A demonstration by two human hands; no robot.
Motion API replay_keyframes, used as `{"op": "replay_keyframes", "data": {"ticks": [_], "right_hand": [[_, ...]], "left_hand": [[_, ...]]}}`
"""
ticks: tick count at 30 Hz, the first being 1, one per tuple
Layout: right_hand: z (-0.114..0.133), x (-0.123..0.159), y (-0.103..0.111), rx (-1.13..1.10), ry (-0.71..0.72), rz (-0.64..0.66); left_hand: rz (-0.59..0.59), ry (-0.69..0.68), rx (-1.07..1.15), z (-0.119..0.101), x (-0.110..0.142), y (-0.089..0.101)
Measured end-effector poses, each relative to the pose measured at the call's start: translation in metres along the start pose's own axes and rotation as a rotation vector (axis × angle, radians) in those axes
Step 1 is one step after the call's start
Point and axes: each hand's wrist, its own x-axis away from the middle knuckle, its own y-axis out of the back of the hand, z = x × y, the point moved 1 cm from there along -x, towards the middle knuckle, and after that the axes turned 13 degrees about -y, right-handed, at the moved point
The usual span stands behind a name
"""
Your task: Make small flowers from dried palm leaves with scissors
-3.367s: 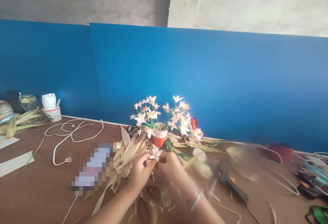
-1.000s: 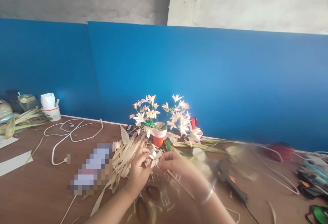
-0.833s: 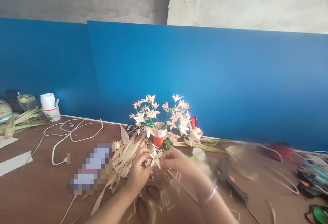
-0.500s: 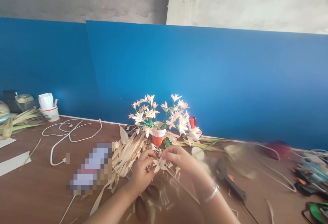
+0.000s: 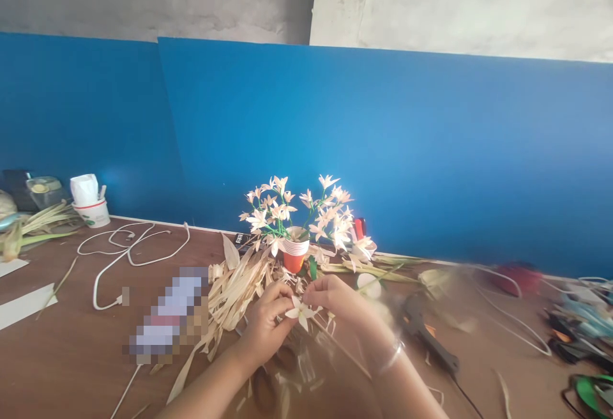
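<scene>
Between my hands is a pale flower (image 5: 301, 312) with pointed petals, made of what looks like dried husk. My left hand (image 5: 271, 320) pinches it at its left side, thumb and forefinger closed. My right hand (image 5: 335, 297) is at its upper right with bent fingers pressed together; what its fingertips hold is hidden. Just beyond stands an orange and white paper cup (image 5: 294, 256) with green-stemmed husk flowers (image 5: 278, 211) spreading to both sides. A heap of dried husks (image 5: 239, 291) lies left of the cup. Scissors (image 5: 263, 387) rest beneath my left forearm.
A black glue gun (image 5: 431, 339) with a cord lies to the right. On the left are a blurred-out phone (image 5: 167, 317), a white cable (image 5: 129, 250) and a white cup (image 5: 93, 213). Tangled items (image 5: 584, 323) crowd the right edge. A blue partition (image 5: 383, 151) stands behind the table.
The flower has turned a little and shifted slightly right and down between my fingers. Both hands stay in nearly the same place.
</scene>
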Motion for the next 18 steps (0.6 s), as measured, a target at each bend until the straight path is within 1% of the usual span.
{"op": "replay_keyframes", "data": {"ticks": [4,8,11,14,18], "right_hand": [[0.002,0.002,0.000,-0.007,0.008,0.003],[0.008,0.011,0.000,-0.063,0.040,-0.069],[0.011,0.015,0.001,-0.010,0.041,-0.053],[0.010,0.013,0.000,0.039,0.043,-0.029],[0.004,0.007,-0.004,0.022,0.063,-0.057]], "left_hand": [[-0.027,0.003,-0.024,0.003,0.002,-0.001],[-0.136,0.022,-0.081,0.008,0.004,-0.001],[-0.187,0.027,-0.111,0.010,0.003,0.000],[-0.208,0.035,-0.110,0.010,0.002,0.001],[-0.258,0.077,-0.070,0.008,0.001,0.001]]}}
